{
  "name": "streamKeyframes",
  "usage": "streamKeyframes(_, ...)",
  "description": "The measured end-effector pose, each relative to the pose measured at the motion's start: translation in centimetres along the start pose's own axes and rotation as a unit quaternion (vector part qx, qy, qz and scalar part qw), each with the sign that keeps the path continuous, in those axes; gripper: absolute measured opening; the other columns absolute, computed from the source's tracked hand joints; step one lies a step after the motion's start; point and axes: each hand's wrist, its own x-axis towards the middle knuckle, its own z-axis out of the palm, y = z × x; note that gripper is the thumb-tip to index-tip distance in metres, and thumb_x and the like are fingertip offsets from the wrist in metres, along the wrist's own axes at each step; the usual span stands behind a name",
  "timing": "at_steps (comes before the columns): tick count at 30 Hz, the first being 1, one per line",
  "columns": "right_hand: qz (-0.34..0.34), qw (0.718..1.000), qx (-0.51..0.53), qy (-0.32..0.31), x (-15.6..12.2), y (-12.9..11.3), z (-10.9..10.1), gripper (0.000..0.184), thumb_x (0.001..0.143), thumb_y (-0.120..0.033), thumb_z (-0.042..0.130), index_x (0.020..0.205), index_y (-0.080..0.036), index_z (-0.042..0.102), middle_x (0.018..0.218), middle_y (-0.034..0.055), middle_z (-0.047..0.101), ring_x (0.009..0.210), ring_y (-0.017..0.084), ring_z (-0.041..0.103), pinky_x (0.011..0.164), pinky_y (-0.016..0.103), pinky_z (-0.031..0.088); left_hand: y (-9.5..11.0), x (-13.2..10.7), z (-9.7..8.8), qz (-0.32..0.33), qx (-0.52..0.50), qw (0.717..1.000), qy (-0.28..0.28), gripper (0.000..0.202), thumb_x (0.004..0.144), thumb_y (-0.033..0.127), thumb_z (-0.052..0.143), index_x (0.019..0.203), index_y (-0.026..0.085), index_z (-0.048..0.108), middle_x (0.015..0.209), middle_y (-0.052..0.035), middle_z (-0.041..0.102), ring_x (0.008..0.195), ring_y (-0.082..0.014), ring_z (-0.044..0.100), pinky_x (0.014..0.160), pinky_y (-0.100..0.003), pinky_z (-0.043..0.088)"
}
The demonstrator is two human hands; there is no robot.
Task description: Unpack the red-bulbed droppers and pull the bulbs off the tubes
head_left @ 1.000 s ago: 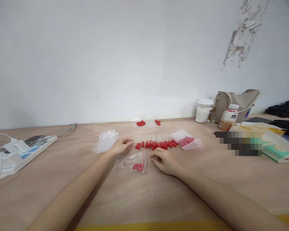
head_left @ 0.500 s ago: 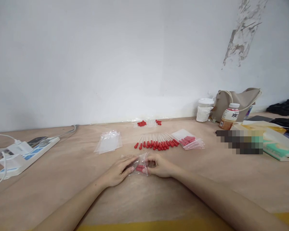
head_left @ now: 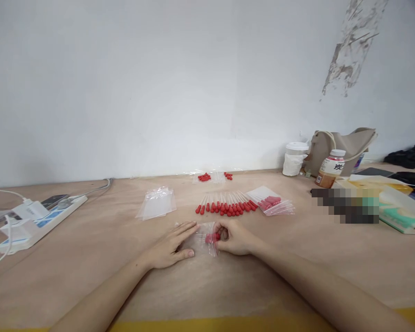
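A small clear zip bag (head_left: pixel 203 240) with red-bulbed droppers inside lies on the table in front of me. My left hand (head_left: pixel 173 246) rests flat on its left part, fingers stretched out. At the bag's right end my right hand (head_left: pixel 233 237) is curled, pinching the red bulbs at the mouth. Just beyond lies a row of several loose droppers with red bulbs (head_left: pixel 224 206). A stack of empty clear bags (head_left: pixel 156 204) sits to the left of the row, and filled bags (head_left: pixel 271 203) lie to its right.
A white power strip with plugs and cables (head_left: pixel 38 219) lies at the left. More red droppers (head_left: pixel 212 176) lie by the wall. A cup (head_left: pixel 294 158), a bottle (head_left: pixel 330 168), a beige bag (head_left: pixel 342 145), books and dark cloth crowd the right side.
My left hand came back from the row of droppers and settled flat on the bag. My right hand closed on the bag's right end, and the red bulbs slid toward it.
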Motion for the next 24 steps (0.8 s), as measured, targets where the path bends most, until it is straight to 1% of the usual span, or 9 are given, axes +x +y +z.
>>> streamKeyframes(3, 0.03, 0.999, 0.026, 0.011, -0.3, 0.3, -0.6, 0.024, 0.06, -0.015, 0.061, 0.084, -0.014, 0.056, 0.065, -0.0025, 0.055, 0.056, 0.007, 0.047, 0.051, 0.018, 0.037, 0.1, 0.0, 0.0, 0.0, 0.022, 1.0, -0.009, 0.06, 0.084, 0.053, 0.035, 0.136, 0.034, 0.013, 0.145, 0.0005, 0.01, 0.132, -0.0233, 0.01, 0.107, -0.043, 0.013)
streamKeyframes(5, 0.013, 0.999, 0.039, -0.006, -0.5, 0.3, -0.7, 0.031, 0.058, -0.018, 0.066, 0.087, -0.015, 0.057, 0.068, -0.0023, 0.055, 0.059, 0.008, 0.048, 0.053, 0.019, 0.038, 0.1, 0.0, 0.0, 0.0, 0.031, 0.999, -0.013, 0.059, 0.085, 0.053, 0.033, 0.136, 0.034, 0.012, 0.145, 0.001, 0.006, 0.132, -0.0237, 0.007, 0.107, -0.044, 0.011)
streamKeyframes(8, -0.012, 0.999, 0.041, -0.033, -0.4, 0.2, -0.6, 0.025, 0.056, -0.019, 0.069, 0.079, -0.015, 0.059, 0.067, -0.0026, 0.056, 0.059, 0.008, 0.048, 0.052, 0.018, 0.037, 0.2, 0.0, 0.0, -0.003, 0.034, 0.999, -0.019, 0.059, 0.085, 0.054, 0.033, 0.136, 0.035, 0.011, 0.145, 0.0013, 0.004, 0.132, -0.0247, 0.005, 0.107, -0.045, 0.01)
streamKeyframes(10, 0.004, 0.999, 0.041, -0.029, -0.4, 0.4, -0.7, 0.02, 0.057, -0.017, 0.067, 0.075, -0.015, 0.06, 0.063, -0.0035, 0.055, 0.055, 0.007, 0.046, 0.048, 0.018, 0.035, 0.1, 0.0, 0.0, -0.002, 0.031, 0.999, -0.021, 0.059, 0.084, 0.053, 0.034, 0.136, 0.035, 0.011, 0.145, 0.0015, 0.004, 0.132, -0.0249, 0.004, 0.107, -0.045, 0.01)
streamKeyframes(12, 0.035, 0.997, 0.061, -0.015, -0.4, 0.8, -1.2, 0.022, 0.056, -0.015, 0.067, 0.076, -0.016, 0.059, 0.059, -0.005, 0.053, 0.051, 0.006, 0.044, 0.045, 0.017, 0.033, 0.0, -0.2, 0.0, 0.003, 0.021, 1.0, -0.017, 0.059, 0.084, 0.052, 0.035, 0.136, 0.035, 0.012, 0.145, 0.0014, 0.005, 0.132, -0.0251, 0.005, 0.106, -0.046, 0.01)
streamKeyframes(15, 0.084, 0.983, 0.162, -0.012, -0.4, 1.6, -2.8, 0.027, 0.054, -0.016, 0.069, 0.078, -0.015, 0.056, 0.057, -0.0053, 0.054, 0.052, 0.007, 0.049, 0.047, 0.018, 0.037, -0.1, -0.3, -0.1, 0.012, 0.002, 1.0, -0.005, 0.058, 0.083, 0.052, 0.039, 0.135, 0.035, 0.017, 0.145, 0.0008, 0.007, 0.132, -0.026, 0.008, 0.106, -0.047, 0.011)
streamKeyframes(18, 0.102, 0.957, 0.273, -0.007, -0.4, 2.4, -5.1, 0.03, 0.055, -0.021, 0.071, 0.079, -0.014, 0.056, 0.07, -0.0004, 0.063, 0.065, 0.01, 0.058, 0.06, 0.022, 0.045, -0.1, -0.4, -0.3, 0.011, -0.009, 1.0, 0.004, 0.057, 0.082, 0.051, 0.042, 0.134, 0.035, 0.023, 0.144, 0.0003, 0.01, 0.131, -0.0265, 0.011, 0.106, -0.046, 0.014)
streamKeyframes(20, 0.117, 0.949, 0.293, 0.02, -0.3, 3.0, -6.7, 0.031, 0.056, -0.025, 0.072, 0.08, -0.014, 0.058, 0.076, 0.0016, 0.065, 0.07, 0.011, 0.06, 0.065, 0.024, 0.046, -0.1, -0.5, -0.3, 0.01, -0.017, 1.0, 0.01, 0.057, 0.082, 0.051, 0.043, 0.133, 0.034, 0.026, 0.144, -0.0001, 0.012, 0.131, -0.0265, 0.013, 0.106, -0.046, 0.016)
streamKeyframes(24, 0.143, 0.944, 0.277, 0.104, -0.4, 4.0, -9.8, 0.032, 0.06, -0.032, 0.071, 0.084, -0.015, 0.06, 0.072, 0.0022, 0.065, 0.061, 0.01, 0.059, 0.06, 0.024, 0.047, -0.3, -0.6, -0.4, 0.009, -0.038, 0.999, 0.014, 0.057, 0.08, 0.049, 0.047, 0.132, 0.034, 0.029, 0.144, -0.0011, 0.017, 0.131, -0.0268, 0.016, 0.105, -0.047, 0.017)
